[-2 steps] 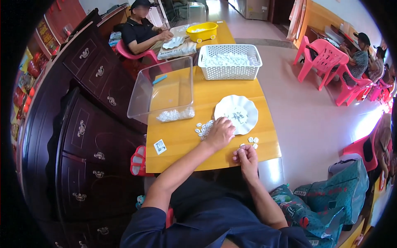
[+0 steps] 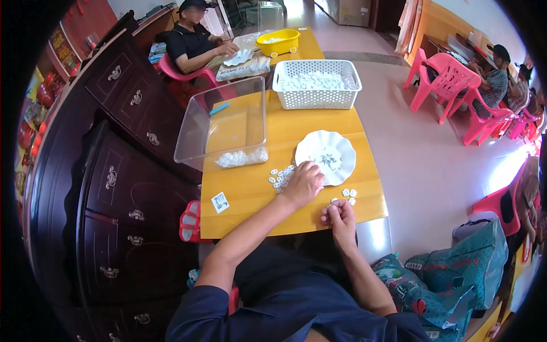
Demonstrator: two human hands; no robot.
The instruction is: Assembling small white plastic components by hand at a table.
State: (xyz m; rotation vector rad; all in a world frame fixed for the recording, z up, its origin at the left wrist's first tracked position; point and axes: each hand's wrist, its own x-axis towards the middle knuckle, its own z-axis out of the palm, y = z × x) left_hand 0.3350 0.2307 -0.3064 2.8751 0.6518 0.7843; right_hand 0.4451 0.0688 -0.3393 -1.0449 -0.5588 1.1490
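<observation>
My left hand (image 2: 305,185) rests at the near-left rim of a white scalloped plate (image 2: 310,147), its fingers curled down and closed. Whatever they hold is hidden. Small dark slivers (image 2: 329,160) lie in the middle of the plate. Just left of my left fingers is a loose cluster of small white oval pieces (image 2: 279,179) with slots or holes. Near the table's front edge, my right hand (image 2: 341,221) has thumb and fingers pinched together, and a bit of a small white piece (image 2: 334,200) shows at their tips. Several similar white pieces (image 2: 350,194) lie just beyond it.
On the yellow wooden table (image 2: 250,219) stand a transparent bin (image 2: 185,139), a bag of white pieces (image 2: 242,157), a white basket full of pieces (image 2: 316,102) and a yellow tub (image 2: 288,44). A co-worker (image 2: 194,48) sits at far left. Dark drawers (image 2: 137,188) flank the left; green bags (image 2: 464,262) stand right.
</observation>
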